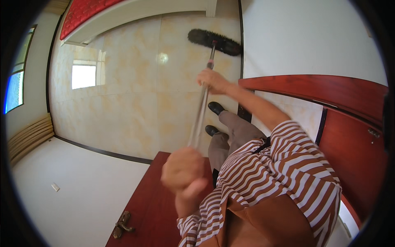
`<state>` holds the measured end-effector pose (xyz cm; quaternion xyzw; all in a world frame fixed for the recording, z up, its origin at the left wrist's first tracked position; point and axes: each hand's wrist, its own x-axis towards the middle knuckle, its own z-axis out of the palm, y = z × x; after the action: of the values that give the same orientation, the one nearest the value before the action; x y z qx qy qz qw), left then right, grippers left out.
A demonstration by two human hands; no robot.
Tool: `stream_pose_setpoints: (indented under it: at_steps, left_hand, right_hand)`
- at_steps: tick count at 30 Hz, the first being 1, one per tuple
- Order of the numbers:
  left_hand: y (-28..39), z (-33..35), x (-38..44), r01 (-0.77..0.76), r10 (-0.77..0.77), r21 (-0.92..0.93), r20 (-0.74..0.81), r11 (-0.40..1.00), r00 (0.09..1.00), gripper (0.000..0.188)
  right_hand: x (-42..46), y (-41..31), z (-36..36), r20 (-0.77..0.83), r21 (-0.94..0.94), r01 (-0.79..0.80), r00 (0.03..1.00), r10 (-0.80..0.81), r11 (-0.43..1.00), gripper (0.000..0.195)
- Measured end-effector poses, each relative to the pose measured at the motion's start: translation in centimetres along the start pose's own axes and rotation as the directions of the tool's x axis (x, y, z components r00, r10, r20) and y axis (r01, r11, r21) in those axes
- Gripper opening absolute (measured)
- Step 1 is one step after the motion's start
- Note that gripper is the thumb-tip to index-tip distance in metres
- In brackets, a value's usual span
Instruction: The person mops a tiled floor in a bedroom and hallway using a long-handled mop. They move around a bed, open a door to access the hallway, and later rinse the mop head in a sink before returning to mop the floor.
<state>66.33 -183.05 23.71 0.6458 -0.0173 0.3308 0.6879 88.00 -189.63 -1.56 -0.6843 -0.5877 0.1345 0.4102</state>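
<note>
A dust mop with a long, dark, fringed head [228, 44] lies on the tiled floor [132, 123], one end at the dark skirting by the white wall. Its metal pole [202, 114] slants down the view towards me. My right hand [213, 81] is wrapped around the lower pole, just below its dark and pink collar. My left hand [184, 174], blurred, is closed over the upper end of the pole and hides it. My dark shoes [216, 108] stand on the tiles beside the pole.
A red wooden door [151, 191] with an ornate metal handle [122, 225] stands close to my left hand. A red-wood door frame [308, 88] is at the right. A bed with a red quilted side [89, 14] stands at the upper left. A curtain [31, 139] hangs by the window.
</note>
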Motion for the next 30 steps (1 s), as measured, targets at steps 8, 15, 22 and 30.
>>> stream_pose_setpoints:
  at_steps: [8,15,22,30]
  left_hand:
    - [0.3,5.1,-6.8,0.068,-0.068,0.024,0.006,0.997,0.998,0.038]
    - [10.2,4.6,-16.5,-0.023,0.017,-0.043,-0.132,0.999,0.991,0.039]
    - [17.0,3.8,-19.1,-0.171,0.169,0.007,-0.176,0.985,0.970,0.047]
    - [18.7,-0.3,-12.9,-0.276,0.277,0.013,-0.085,0.961,0.957,0.054]
  right_hand:
    - [-4.7,3.1,1.8,0.550,-0.052,0.073,0.835,-0.033,0.996,0.014]
    - [-12.4,-9.4,9.1,0.512,0.087,0.102,0.849,-0.133,0.991,0.008]
    - [-14.3,-19.4,10.8,0.446,0.183,0.019,0.889,-0.101,0.983,0.018]
    - [-5.8,-20.2,7.7,0.384,0.193,0.121,0.904,-0.188,0.974,0.018]
